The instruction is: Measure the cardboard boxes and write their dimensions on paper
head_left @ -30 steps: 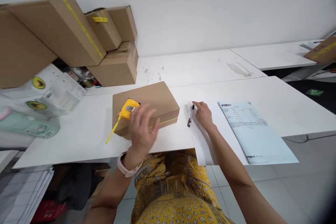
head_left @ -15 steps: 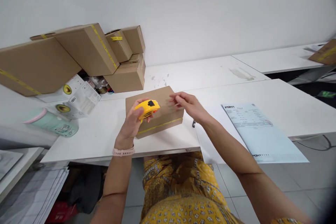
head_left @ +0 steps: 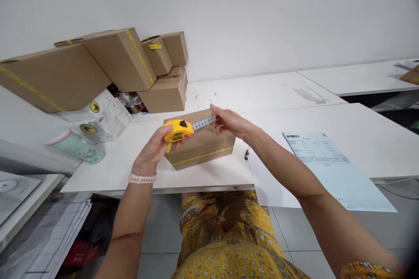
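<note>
My left hand (head_left: pixel 156 141) is closed around a yellow tape measure (head_left: pixel 178 130), whose strap hangs down below it. Pinched between the fingers of my right hand (head_left: pixel 229 122) is the free end of the silver blade (head_left: pixel 203 122), and a short numbered length shows between the two hands. Both hands are above a closed cardboard box (head_left: pixel 209 146) that lies on the white table near its front edge, a yellow strip of tape along its near side. The hands and the tape measure cover part of the box's top.
Stacked cardboard boxes (head_left: pixel 121 61) stand against the wall at the left, above a white carton (head_left: pixel 104 117) with avocado pictures. A mint-green tumbler (head_left: pixel 78 146) leans near them. Right of the box lie a small black object (head_left: pixel 246 154) and pale blue printed papers (head_left: pixel 321 152) overhanging the table edge.
My right hand has taken hold of the blade's end, and a short length is now out of the case. My left hand has shifted slightly left with the tape measure.
</note>
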Available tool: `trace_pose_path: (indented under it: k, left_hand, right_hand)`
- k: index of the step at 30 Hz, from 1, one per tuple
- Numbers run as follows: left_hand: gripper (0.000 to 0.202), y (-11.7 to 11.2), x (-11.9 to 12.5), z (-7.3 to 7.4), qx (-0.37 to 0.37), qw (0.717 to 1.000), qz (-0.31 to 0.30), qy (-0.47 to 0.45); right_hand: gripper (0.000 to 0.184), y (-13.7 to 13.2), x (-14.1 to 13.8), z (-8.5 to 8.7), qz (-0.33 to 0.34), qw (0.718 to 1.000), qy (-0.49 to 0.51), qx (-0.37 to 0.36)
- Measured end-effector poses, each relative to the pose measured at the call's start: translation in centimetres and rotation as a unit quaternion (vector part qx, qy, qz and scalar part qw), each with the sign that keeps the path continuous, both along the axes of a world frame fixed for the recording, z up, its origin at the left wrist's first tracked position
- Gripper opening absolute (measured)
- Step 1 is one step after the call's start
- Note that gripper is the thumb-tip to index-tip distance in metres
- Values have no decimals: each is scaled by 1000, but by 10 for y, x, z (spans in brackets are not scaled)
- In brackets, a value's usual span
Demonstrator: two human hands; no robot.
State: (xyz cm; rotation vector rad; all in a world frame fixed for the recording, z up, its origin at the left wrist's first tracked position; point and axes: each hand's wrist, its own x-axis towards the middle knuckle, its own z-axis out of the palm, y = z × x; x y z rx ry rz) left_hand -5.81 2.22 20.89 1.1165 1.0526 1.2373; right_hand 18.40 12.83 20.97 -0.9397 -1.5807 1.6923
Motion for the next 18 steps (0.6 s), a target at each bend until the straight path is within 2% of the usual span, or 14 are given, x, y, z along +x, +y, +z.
trace_pose_path:
  k: [4, 7, 9, 13, 18]
  left_hand:
    - [39, 5, -63, 0, -30, 999, 29, 19]
    - [37, 8, -108, -7, -69, 996, 43, 43]
    - [36, 10, -130, -13, -92, 993, 52, 60]
    - [30, 13, -152, -24, -124, 987, 66, 74]
    - [26, 14, -154, -32, -124, 989, 56, 64]
  right_hand:
    - [52, 42, 29, -13, -72, 996, -5, 55]
    - [53, 63, 44, -37, -92, 993, -48, 60]
    - [54, 68, 46, -54, -105, 989, -83, 61]
    - [54, 69, 39, -77, -120, 980, -141, 76]
    - [50, 69, 28, -84, -127, 969, -169, 127]
